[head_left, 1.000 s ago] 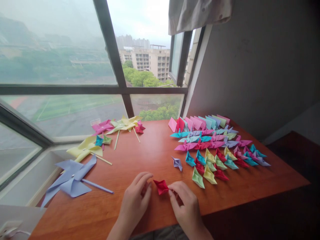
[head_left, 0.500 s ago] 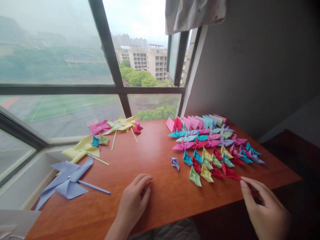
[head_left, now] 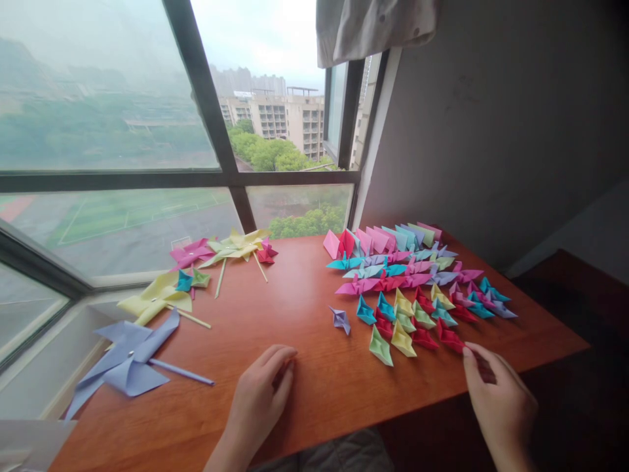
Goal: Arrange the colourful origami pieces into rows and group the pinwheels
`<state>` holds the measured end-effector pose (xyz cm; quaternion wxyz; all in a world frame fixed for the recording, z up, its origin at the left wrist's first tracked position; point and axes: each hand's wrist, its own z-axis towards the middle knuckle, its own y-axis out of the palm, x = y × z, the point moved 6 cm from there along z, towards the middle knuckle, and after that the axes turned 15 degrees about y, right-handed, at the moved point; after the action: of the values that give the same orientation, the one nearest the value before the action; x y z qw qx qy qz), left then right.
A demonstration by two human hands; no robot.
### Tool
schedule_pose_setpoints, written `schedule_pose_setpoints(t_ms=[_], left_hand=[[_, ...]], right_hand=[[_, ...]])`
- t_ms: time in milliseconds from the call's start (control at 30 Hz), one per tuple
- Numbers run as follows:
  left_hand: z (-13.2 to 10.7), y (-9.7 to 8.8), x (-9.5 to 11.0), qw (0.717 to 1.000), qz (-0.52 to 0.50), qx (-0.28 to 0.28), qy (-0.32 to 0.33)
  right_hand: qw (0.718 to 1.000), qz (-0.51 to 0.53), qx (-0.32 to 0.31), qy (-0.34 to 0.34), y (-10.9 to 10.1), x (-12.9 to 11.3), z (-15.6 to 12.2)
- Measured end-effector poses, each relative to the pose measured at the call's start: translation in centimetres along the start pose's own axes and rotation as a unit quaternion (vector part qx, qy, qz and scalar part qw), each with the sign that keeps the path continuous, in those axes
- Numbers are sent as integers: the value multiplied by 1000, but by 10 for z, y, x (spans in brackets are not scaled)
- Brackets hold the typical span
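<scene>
My right hand (head_left: 498, 396) is at the near right of the table, thumb and forefinger pinched on the near tip of a red paper boat (head_left: 448, 337). That boat stands at the right end of the front rows of folded boats, beside another red boat (head_left: 424, 338). My left hand (head_left: 268, 387) rests on the table with its fingers loosely curled, and nothing shows in it. To its upper right sits a small purple folded piece (head_left: 340, 320), apart from the rows. A yellow boat (head_left: 403, 339) and a pale green boat (head_left: 381, 346) lie between the hands.
Behind the boats are rows of paper cranes (head_left: 356, 286) and upright folded papers (head_left: 382, 240). Paper pinwheels, among them a purple one (head_left: 130, 357) and a yellow one (head_left: 156, 298), lie left on the brown table (head_left: 295, 295). A window and a grey wall (head_left: 481, 144) border it.
My right hand has moved slightly left, bringing the red boat's tip closer in to the row. My left hand stays in place. The view has shifted a little.
</scene>
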<state>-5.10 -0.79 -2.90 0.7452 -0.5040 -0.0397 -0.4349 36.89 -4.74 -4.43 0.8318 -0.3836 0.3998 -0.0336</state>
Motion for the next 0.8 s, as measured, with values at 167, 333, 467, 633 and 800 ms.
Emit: schedule_pose_setpoints(t_ms=[167, 333, 467, 633, 800], left_hand=[[0, 0, 0, 1000, -1, -2, -3], [0, 1, 0, 1000, -7, 0, -3], [-2, 2, -3, 1000, -4, 1, -7], [-5, 3, -5, 1000, 4, 7, -14], [-4, 4, -6, 1000, 6, 7, -10]], right_hand=[[1000, -13, 1, -5, 8, -6, 1], [1000, -13, -12, 0, 13, -5, 0], [999, -26, -15, -19, 14, -6, -3], [998, -32, -6, -46, 13, -11, -5], [998, -43, 0, -37, 16, -15, -3]])
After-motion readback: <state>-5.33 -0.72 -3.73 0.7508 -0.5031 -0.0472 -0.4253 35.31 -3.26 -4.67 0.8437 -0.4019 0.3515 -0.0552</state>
